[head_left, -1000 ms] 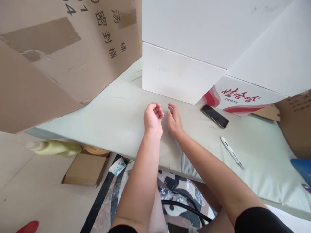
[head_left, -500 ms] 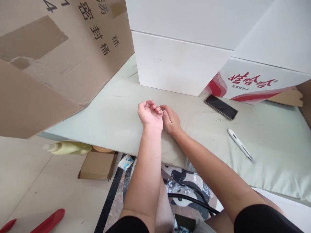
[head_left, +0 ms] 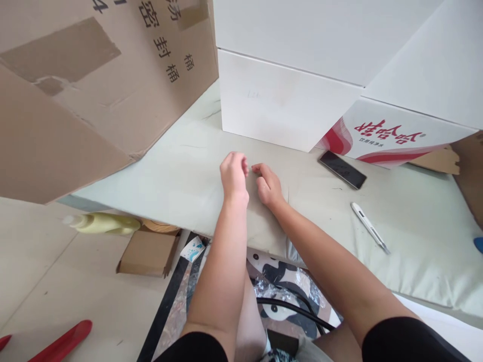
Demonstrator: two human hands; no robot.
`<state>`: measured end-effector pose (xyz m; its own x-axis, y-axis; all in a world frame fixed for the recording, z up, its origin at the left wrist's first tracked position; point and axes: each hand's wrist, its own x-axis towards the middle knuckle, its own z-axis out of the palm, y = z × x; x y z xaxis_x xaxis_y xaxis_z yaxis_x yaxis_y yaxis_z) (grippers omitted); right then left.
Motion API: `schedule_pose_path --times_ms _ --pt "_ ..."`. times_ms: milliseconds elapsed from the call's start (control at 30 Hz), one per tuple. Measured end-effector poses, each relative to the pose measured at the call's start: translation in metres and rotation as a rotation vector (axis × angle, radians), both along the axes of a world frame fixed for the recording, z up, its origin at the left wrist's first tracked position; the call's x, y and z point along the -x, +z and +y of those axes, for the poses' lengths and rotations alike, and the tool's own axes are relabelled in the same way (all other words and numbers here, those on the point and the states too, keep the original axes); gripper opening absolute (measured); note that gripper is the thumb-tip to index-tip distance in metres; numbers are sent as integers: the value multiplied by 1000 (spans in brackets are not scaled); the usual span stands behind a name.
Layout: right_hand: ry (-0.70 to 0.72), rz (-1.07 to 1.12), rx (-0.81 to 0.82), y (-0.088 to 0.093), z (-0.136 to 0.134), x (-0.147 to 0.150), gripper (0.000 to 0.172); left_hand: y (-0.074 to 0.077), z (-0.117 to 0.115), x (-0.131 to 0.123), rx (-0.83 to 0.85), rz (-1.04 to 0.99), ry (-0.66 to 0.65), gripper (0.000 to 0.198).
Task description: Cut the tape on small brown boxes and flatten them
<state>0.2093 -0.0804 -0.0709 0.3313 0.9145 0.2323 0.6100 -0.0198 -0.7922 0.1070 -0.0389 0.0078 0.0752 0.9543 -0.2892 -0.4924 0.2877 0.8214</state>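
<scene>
Two bare hands above a pale covered table (head_left: 169,188). Since half a second ago, the left hand (head_left: 234,173) is rolled from palm up to palm inward, and a narrow gap now parts it from the right hand (head_left: 269,185). The left is curled, its palm hidden, so I cannot tell how tightly; the right is loosely bent, fingers away from the thumb. Just beyond them, on the far side, stands one white box (head_left: 279,100) with red print. To the right lie one phone (head_left: 342,170) and, nearer, one white utility knife (head_left: 370,227). At left are one large brown carton (head_left: 113,113), one yellow bottle (head_left: 107,222) and one small brown box (head_left: 147,250)
</scene>
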Motion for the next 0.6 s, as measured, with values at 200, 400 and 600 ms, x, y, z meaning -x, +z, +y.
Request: schedule_pose_path --times_ms 200,400,600 --pt "-113 98 8 3 -1 -3 14 -6 -8 13 -400 618 -470 17" --pt "-143 180 9 1 -1 -3 23 -10 -6 22 -436 693 -641 28" --pt "-154 230 -15 -3 1 -3 22 -6 -5 21 -439 761 -693 21"
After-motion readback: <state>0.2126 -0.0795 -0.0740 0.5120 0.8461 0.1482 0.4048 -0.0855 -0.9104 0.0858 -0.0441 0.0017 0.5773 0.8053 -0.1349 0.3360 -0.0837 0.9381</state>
